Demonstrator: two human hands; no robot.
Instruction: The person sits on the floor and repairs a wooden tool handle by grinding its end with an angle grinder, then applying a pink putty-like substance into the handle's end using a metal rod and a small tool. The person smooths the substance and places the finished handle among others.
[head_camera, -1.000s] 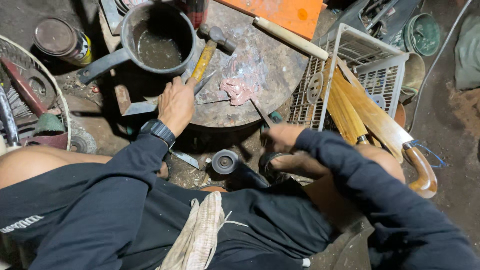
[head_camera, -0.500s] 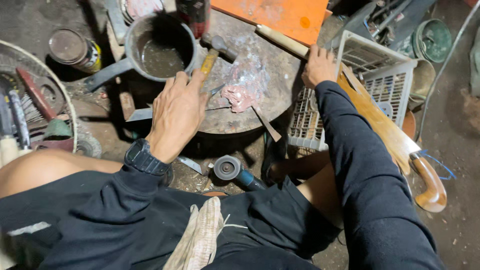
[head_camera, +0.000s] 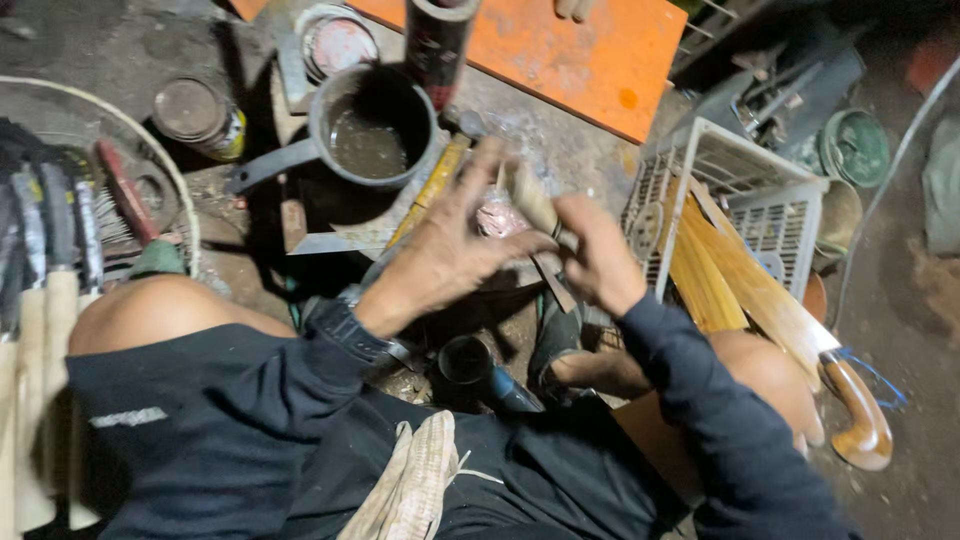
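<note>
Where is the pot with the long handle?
In the head view, the dark pot sits upper left of centre, above the left hand, right of a round tin can, beside the orange board.

bare wood, pale and matt, on the handle (head_camera: 533, 203) between the left hand (head_camera: 440, 262) and right hand (head_camera: 598, 258). dull grey metal on the pot (head_camera: 372, 125), its inside coated with something wet and dark. the orange board (head_camera: 560, 50) looks painted, scuffed and dusty. white plastic grid on the crate (head_camera: 740, 200), grimy. long wooden sheath (head_camera: 770, 310), varnished and glossy at its curved end. dark sleeves in soft matt cloth, and a rusty tin can (head_camera: 198, 118).
</note>
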